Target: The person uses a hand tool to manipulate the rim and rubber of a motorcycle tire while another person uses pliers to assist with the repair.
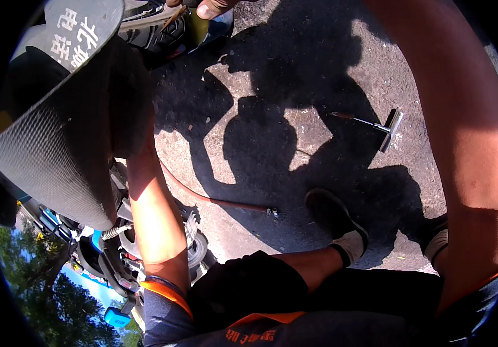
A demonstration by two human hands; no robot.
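My left forearm [155, 214] reaches up behind a dark rubber mud flap [63, 139], which hides my left hand. Beyond the flap is a black treaded tyre [156, 36] with a pale, worn-looking band along it. My right arm [457, 115] arches out past the top edge. At that edge, part of my right hand [215, 7] shows next to the tyre, its thumb tip and another fingertip closed about a thin tan strip or edge that I cannot make out. A T-handled tool [389, 130] with a slim metal shaft lies on the sunlit ground to the right.
A reddish hose [214, 201] with a metal end fitting lies across the asphalt [428, 191]. My shoe [333, 214] is planted nearby, below the bent knee. Parked two-wheelers [110, 260] crowd the lower left, before trees [35, 283]. Shadows darken much of the ground.
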